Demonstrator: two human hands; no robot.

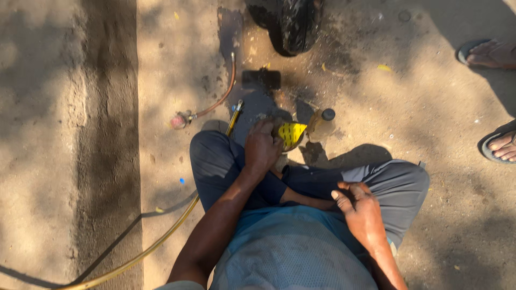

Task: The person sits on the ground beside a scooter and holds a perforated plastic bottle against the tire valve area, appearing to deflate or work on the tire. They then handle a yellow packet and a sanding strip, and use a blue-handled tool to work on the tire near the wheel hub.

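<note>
Yellow tin (292, 134) gripped by left hand (262, 147), contents hidden | right hand (361, 207) loosely open on thigh

Single head view, steeply downward, close over lap and dirt ground (97, 134).

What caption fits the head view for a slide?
Seated person's left hand grips a yellow-labelled tin; right hand rests on the thigh.

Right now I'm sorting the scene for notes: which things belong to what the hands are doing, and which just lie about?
In hand:
- left hand grips a yellow container
- right hand rests on the knee, holding nothing visible

Lying about:
- yellow hose
- reddish hose with valve
- capped bottle
- dark tyre
- bystander's sandalled feet
</note>
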